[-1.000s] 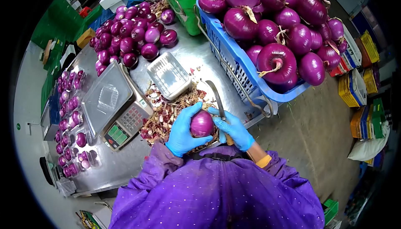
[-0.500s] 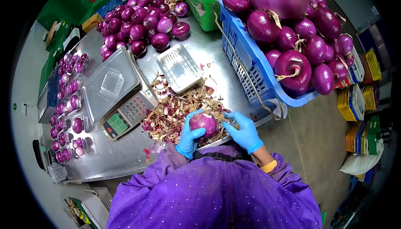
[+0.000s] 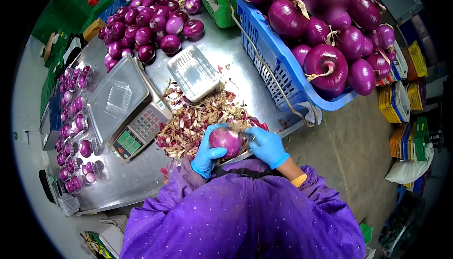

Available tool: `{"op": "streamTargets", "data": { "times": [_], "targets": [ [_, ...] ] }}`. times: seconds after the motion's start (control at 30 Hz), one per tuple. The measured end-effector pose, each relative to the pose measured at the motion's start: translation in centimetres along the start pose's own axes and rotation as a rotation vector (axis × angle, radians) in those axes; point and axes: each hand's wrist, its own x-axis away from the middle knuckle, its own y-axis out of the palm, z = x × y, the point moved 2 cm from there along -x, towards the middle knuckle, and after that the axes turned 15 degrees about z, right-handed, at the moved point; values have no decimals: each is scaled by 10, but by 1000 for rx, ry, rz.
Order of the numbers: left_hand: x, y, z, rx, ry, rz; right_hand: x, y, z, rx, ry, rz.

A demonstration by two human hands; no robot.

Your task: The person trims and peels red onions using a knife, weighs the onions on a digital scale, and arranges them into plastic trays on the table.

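Since the earlier frame the onion (image 3: 225,143) has turned in the left hand (image 3: 205,154), its pale patch now nearer the right hand (image 3: 268,148). A loose flap of purple skin (image 3: 258,124) now shows just beyond the right fingers. The curved knife, clear in the first frame, can't be made out now.

The onion sits low in the centre of the frame, above the near edge of the tabletop (image 3: 226,46). The left grip is curled around its side; the right grip is half closed beside it and blurred, so I can't tell whether it grasps anything.

This onion looks only partly cleaned: streaky and dull beside the glossy, tight-skinned pile (image 3: 146,27) at upper left. Judging by that, a good many are done. The big round onions in the blue crate (image 3: 278,56) at upper right look undone, papery twists of stem on several of them. Rows of clear packs (image 3: 78,124) at left hold smaller onions.

Peelings (image 3: 188,131), brittle, curled, straw and purple, heap beyond the hands. A thin, ribbed plastic tray (image 3: 193,72) rests against them, right of the flat-topped scale (image 3: 141,127), on brushed, shiny metal.
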Motion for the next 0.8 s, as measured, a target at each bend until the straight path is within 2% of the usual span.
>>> {"op": "streamTargets", "data": {
  "times": [0.07,0.13,0.17,0.27,0.37,0.47,0.6,0.7,0.77,0.8],
  "targets": [
    [9,8,10,39,-8,-102,28,13,60,79,196,-116],
    [8,4,11,-25,93,-52,40,3,61,-6,272,-79],
    [1,0,8,-90,164,-44,39,4,60,-125,147,24],
    [-6,7,15,-230,337,-37,7,-15,0,-787,602,-224],
    [-4,20,20,-269,535,-77,-4,-12,-19,-1203,677,-503],
    [-6,28,18,-297,576,-75,-5,-5,-39,-1511,829,-515],
    [-22,28,13,-199,609,7,-19,4,-48,-1343,795,-329],
    [-29,30,19,-253,722,-51,-26,-9,-53,-1272,690,-225],
    [-33,35,21,-230,770,-51,-27,-6,-52,-1288,752,-156],
    [-34,38,24,-213,705,-16,-28,-5,-51,-1296,782,-116]
  ]
}}
